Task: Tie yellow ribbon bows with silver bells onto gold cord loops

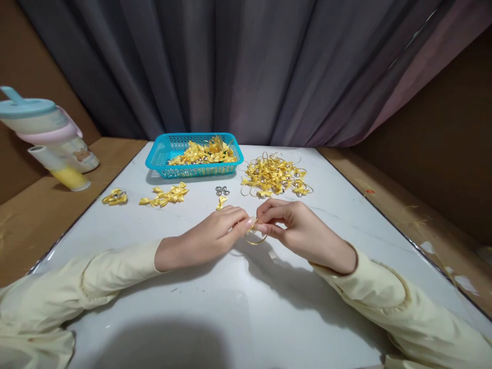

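Note:
Thumb and fingers of my left hand pinch a thin gold elastic loop over the middle of the table. My right hand meets it there, its fingertips closed on the same loop. What lies between the fingertips is mostly hidden. Just beyond my left fingers lies a single yellow ribbon bow, with several small silver bells behind it. Farther off, a pile of yellow bows with gold loops and bells spreads to the right. A small group of loose yellow bows lies to the left.
A blue plastic basket full of yellow bows stands at the back of the white table. One looped bow lies near the left edge. A tumbler and a yellow thread spool stand at the left. A grey curtain hangs behind.

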{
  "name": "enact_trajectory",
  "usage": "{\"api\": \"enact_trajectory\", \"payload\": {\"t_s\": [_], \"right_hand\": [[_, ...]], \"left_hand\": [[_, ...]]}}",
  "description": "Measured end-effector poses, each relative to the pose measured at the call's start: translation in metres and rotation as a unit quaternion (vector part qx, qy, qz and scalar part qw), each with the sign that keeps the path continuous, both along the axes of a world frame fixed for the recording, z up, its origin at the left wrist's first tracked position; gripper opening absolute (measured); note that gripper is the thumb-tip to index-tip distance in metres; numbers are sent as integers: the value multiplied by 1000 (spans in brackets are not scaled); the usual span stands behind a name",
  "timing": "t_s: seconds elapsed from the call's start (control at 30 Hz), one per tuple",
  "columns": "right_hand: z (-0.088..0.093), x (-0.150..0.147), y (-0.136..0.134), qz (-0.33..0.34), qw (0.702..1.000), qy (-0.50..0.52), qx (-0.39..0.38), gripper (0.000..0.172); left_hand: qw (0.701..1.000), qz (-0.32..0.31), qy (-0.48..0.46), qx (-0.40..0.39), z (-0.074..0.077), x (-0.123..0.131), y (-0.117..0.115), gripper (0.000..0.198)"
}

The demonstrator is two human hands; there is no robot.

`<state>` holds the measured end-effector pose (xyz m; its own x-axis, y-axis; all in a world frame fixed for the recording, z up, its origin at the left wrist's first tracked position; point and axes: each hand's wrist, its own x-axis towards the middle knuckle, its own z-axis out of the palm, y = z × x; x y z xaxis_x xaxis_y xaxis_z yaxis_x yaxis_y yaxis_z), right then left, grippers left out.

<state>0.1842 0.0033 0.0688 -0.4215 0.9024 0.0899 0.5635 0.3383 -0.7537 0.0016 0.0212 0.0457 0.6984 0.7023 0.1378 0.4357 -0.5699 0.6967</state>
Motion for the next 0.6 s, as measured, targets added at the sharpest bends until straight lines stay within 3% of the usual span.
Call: {"api": "enact_trajectory", "payload": {"t_s": [0.23,0.6], "right_hand": [[2,-1,-4,-13,999,-29,12,15],[7,4,-5,10,997,-70,12,14]], "left_hand": [[997,-29,-22,64,-13,1,-6,21],[998,-26,-30,56,-15,0,-4,21]]}}
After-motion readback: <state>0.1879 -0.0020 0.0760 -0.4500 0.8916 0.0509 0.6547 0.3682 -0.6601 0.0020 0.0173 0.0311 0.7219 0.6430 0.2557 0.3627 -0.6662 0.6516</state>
